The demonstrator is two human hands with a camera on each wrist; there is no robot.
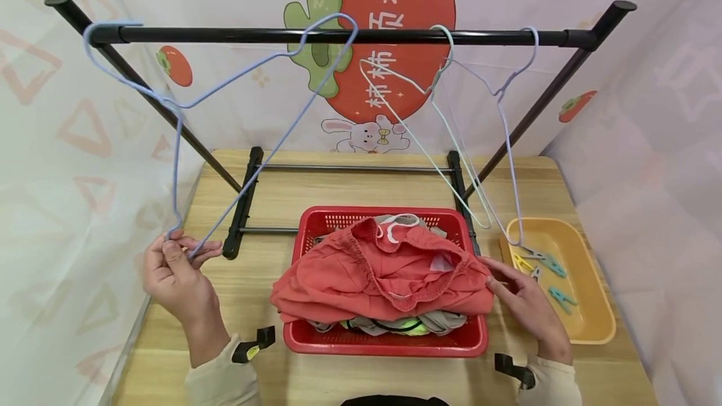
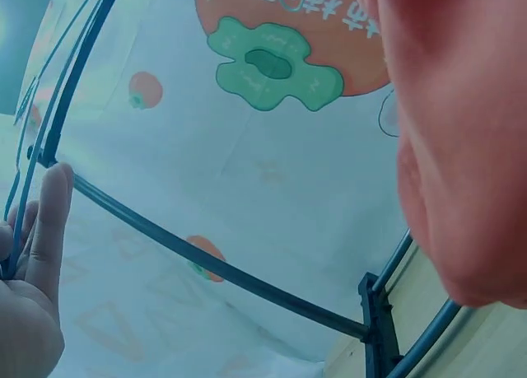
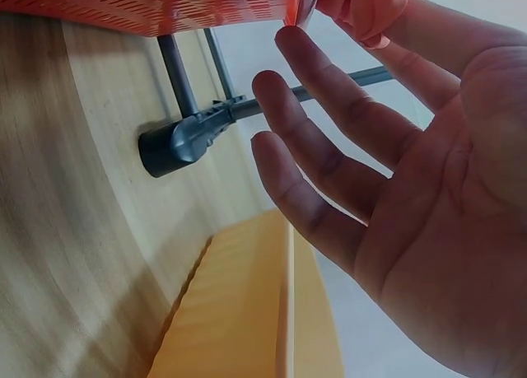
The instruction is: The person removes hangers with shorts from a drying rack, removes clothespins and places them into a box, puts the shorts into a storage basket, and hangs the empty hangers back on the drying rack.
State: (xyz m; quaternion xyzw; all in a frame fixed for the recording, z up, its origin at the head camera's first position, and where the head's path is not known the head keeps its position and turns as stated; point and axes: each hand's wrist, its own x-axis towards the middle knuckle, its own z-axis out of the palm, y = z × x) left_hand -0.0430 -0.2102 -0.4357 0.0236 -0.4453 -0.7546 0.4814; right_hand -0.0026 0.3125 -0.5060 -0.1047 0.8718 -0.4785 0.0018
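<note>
Two hands: left hand (image 1: 172, 271) pinches blue hanger (image 1: 225, 86); right hand (image 1: 527, 306) lies open, touching red garment (image 1: 383, 274).
Risk: hanger, hooked on rail (image 1: 338, 36), may snag or slip off if tugged.

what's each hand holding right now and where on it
The left hand pinches the lavender wire hanger at its lower corner. The right hand holds nothing; its straight fingers touch the edge of the red shorts.

open tabletop (image 1: 316, 190) behind basket (image 1: 338, 221), hangers (image 1: 479, 143) overhead
</note>
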